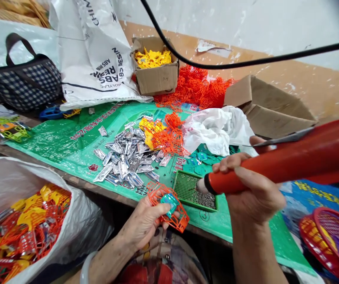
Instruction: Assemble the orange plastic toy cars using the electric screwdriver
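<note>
My left hand is closed round an orange plastic frame, the thumb pressing on a teal plastic piece set in it. In my right hand is a red electric screwdriver, slanting down to the left. Its pale nose is over a green tray of small screws; whether the bit touches them I cannot tell. Beyond my left hand lies a heap of silvery metal plates. Yellow plastic parts and orange plastic parts rest against that heap.
A white sack of orange and yellow pieces stands at the left. A cardboard box of yellow parts and an open carton sit behind. White cloth covers some teal parts. A black cable crosses above.
</note>
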Available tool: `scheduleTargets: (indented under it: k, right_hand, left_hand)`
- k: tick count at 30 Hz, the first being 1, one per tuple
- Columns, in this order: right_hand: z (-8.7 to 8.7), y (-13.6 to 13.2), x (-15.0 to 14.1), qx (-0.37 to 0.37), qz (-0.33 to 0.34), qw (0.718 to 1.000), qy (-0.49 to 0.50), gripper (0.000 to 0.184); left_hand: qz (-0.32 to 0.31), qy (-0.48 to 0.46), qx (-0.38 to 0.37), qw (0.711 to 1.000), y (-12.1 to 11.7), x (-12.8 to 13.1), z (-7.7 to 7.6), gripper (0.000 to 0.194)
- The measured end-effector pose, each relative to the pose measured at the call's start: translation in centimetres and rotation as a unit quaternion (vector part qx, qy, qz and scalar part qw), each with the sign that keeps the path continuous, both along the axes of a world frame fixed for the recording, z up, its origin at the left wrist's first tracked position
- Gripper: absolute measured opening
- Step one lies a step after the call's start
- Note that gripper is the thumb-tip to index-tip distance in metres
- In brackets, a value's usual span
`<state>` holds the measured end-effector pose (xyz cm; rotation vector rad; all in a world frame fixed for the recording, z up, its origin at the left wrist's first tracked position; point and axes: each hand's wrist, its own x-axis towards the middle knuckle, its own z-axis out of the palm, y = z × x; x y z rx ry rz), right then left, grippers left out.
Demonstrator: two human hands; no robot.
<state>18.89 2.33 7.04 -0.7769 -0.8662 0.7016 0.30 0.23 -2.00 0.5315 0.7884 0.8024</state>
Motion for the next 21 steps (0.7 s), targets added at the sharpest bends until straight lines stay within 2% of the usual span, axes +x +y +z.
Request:
scheduleTargets:
  k: [3,7,12,21]
  right_hand:
    - [0.7,-2.0,-0.8,0.011,0.069,0.997,0.017,0.03]
    - [0.5,-3.2,-1.6,0.022,0.106,0.994,0.029,0.029]
    - [0.2,-3.4,-1.9,0.018,0.117,0.993,0.028,0.042]
    - [0.1,-3.4,-2.1,0.009,0.1,0.995,0.017,0.029]
  left_hand:
    - [0.003,0.005,0.005,1.0,0.1,0.2,0.0,0.025]
    - [-0.007,0.022,0.022,0.999,0.1,0.4,0.1,0.02]
    - [-0.009,0.035,0.045,0.998,-0.1,0.3,0.3,0.018]
    - [-0.004,0.061,0.047,0.997,-0.2,0.4,0.2,0.022]
